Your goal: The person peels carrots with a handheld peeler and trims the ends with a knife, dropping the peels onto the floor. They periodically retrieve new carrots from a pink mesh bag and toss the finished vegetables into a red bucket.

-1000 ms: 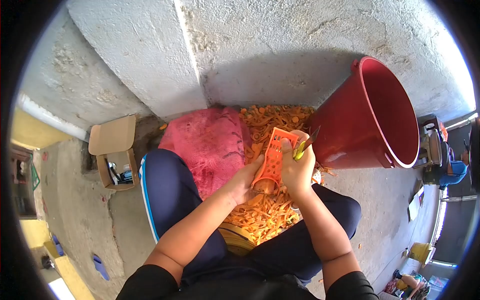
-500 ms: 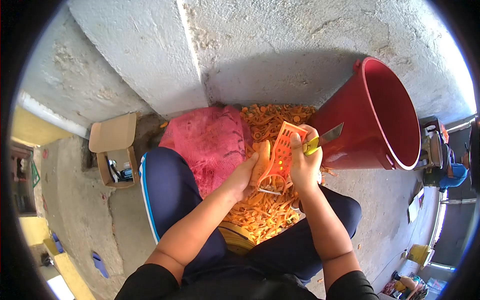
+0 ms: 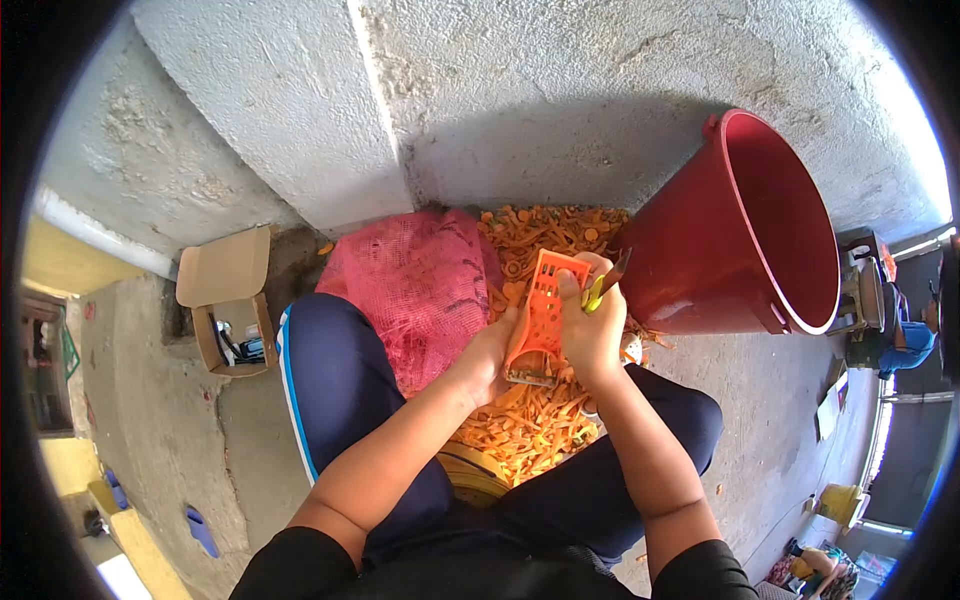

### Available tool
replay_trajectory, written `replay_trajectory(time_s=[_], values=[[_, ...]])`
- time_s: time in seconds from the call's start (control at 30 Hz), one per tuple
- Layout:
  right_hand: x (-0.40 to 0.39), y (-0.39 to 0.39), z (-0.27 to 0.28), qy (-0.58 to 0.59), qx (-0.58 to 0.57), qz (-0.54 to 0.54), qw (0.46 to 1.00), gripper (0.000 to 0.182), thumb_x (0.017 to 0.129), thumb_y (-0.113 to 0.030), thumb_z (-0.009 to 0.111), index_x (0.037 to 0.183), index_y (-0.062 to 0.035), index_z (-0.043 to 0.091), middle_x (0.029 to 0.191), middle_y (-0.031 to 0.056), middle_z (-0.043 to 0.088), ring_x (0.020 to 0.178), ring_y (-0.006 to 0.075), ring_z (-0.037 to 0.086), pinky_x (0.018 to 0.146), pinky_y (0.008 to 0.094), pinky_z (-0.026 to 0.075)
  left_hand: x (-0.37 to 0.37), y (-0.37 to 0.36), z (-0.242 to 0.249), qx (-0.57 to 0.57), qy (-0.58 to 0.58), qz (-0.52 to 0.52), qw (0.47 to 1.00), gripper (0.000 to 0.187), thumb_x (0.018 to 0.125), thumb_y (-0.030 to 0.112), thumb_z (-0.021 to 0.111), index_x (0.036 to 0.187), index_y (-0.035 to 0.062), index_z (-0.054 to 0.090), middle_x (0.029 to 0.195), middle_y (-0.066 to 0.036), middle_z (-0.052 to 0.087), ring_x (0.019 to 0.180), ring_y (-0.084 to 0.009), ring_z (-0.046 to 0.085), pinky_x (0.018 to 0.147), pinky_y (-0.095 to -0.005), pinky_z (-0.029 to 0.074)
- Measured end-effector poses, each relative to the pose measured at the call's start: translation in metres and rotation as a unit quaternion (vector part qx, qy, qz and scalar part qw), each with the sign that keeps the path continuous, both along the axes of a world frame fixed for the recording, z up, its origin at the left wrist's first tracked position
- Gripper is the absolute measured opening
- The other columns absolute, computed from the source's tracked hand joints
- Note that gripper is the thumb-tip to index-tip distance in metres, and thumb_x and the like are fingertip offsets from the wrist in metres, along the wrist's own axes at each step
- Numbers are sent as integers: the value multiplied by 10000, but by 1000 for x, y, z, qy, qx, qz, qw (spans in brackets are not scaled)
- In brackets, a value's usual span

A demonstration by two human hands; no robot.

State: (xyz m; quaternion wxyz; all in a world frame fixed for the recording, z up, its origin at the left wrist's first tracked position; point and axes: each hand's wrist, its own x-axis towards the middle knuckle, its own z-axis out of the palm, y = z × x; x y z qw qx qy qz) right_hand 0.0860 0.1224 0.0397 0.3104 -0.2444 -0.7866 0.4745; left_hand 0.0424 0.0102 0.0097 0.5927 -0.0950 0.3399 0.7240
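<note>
My right hand (image 3: 592,335) is closed around an orange plastic peeler (image 3: 542,312) with a slotted, perforated body. The same hand also grips a small knife (image 3: 600,292) with a yellow-green handle, its blade pointing up and away. My left hand (image 3: 484,360) is closed on a carrot, which the peeler now largely hides. The peeler's blade end lies close to the left fingers. Below both hands, carrot peelings (image 3: 530,425) are heaped between my legs, partly over a yellow rim (image 3: 468,478).
A pink mesh sack (image 3: 410,285) lies ahead on the left. More peelings (image 3: 555,230) are piled against the wall. A large red bucket (image 3: 685,250) tilts on the right. An opened cardboard box (image 3: 232,335) sits at left. Other people are partly visible at far right.
My right hand has drawn the peeler left and slightly down, over the carrot. The knife has turned with that hand, so its blade now shows narrower.
</note>
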Motion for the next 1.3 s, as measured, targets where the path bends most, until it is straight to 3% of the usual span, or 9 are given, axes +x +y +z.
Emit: replay_trajectory(time_s=[0.2,0.27,0.5,0.6,0.77,0.9,1.0,1.03,1.3], values=[[-16,81,-16,51,148,-223,962,154,823,-157,532,885,-32,465,680,107,531,560,185,495,544,311,435,11,-15,-4,5,134,-90,987,367,898,356,321,1040,59,484,890,-63,571,785,-159,556,669,-297,464],[-11,100,-4,28,-20,-285,958,158,831,-178,525,880,-38,470,665,67,507,529,169,463,517,306,426,10,-18,-1,3,85,-77,993,361,890,361,345,1030,60,488,863,-62,572,771,-160,555,666,-298,462],[-6,13,7,71,-15,-19,997,194,829,-179,529,927,-20,475,680,32,511,598,111,469,575,245,409,-6,-9,-34,62,-22,-35,997,348,896,352,336,1084,88,462,956,-73,546,869,-179,545,740,-337,460],[-1,-8,10,12,-56,30,998,186,825,-151,526,933,-9,471,719,61,542,644,117,509,599,257,423,-3,-4,5,-8,-66,23,998,330,892,311,342,1046,53,480,913,-63,575,791,-177,575,716,-323,475],[0,-9,3,3,-5,29,1000,169,816,-126,533,927,-12,475,755,124,567,640,166,535,599,275,432,-1,-1,-1,-25,-68,33,997,338,897,325,322,1031,62,484,904,-81,578,780,-185,577,674,-318,484],[-10,36,-12,11,67,-111,992,146,827,-132,519,911,-21,476,734,116,557,627,162,518,587,279,430,0,-20,-9,111,16,-126,986,396,895,385,295,993,51,484,820,-110,587,721,-195,583,606,-308,485],[-13,77,-9,2,48,-224,973,149,841,-149,499,906,-17,472,708,83,536,609,152,489,577,270,419,5,-17,-12,72,37,-120,990,439,889,425,280,965,44,485,757,-125,585,671,-203,581,574,-300,479],[-13,79,-8,33,-36,-216,975,173,843,-167,501,913,-12,474,725,63,516,632,134,472,607,257,407,2,-17,-10,71,2,-105,992,367,905,372,280,962,67,477,767,-87,564,662,-172,559,591,-300,466],[-1,-8,7,-3,22,14,1000,192,807,-133,540,941,-11,477,720,108,551,636,167,528,596,288,431,-3,-8,-10,-36,-5,-2,999,351,893,326,333,1046,50,485,913,-69,569,771,-169,562,670,-315,481]])
